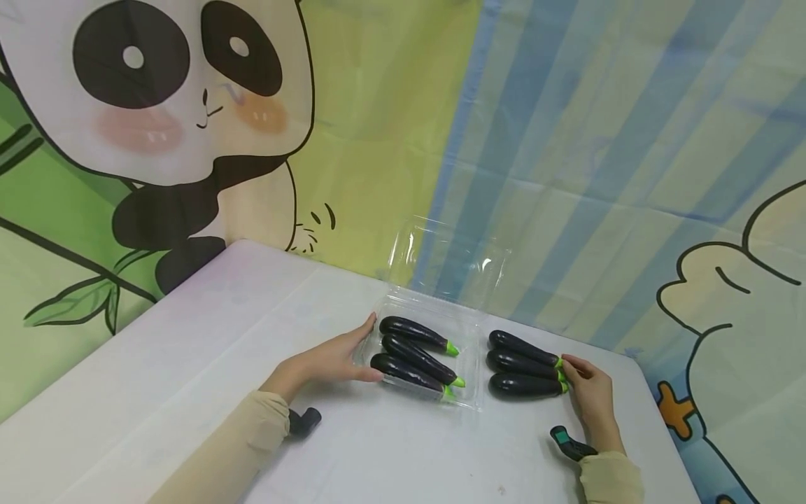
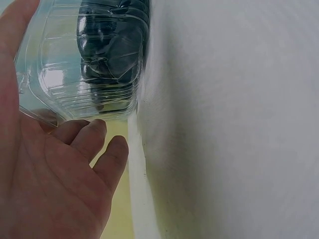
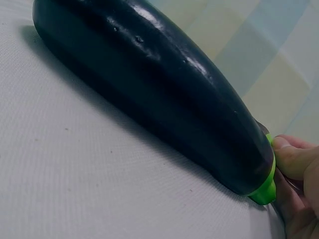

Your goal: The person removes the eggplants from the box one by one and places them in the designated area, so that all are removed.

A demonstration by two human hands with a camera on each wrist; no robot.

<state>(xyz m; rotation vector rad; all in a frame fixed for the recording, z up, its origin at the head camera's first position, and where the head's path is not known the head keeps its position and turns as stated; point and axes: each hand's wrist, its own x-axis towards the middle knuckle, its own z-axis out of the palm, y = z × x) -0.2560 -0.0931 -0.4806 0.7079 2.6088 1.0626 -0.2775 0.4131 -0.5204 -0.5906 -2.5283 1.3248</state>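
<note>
A clear plastic clamshell box [image 1: 469, 400] lies on the table with its lid raised at the back. Inside it are three toy-like dark eggplants [image 1: 415, 329] with bright green stems. My left hand [image 1: 334, 358] grips the box's left end, thumb at the near side and fingers at the far side; the left wrist view shows the box wall [image 2: 65, 69] by the fingers. Right of the box, three more eggplants [image 1: 525, 384] lie side by side. My right hand [image 1: 592, 392] pinches at their stem ends; the nearest eggplant [image 3: 149, 89] partly hides the fingertips in the right wrist view.
The box's raised transparent lid [image 1: 447, 259] stands near a curtain [image 1: 378, 140] printed with a panda and stripes. A white cloth covers the table [image 1: 403, 455]. Dark wrist-worn pieces [image 1: 569, 444] stick out by both sleeves.
</note>
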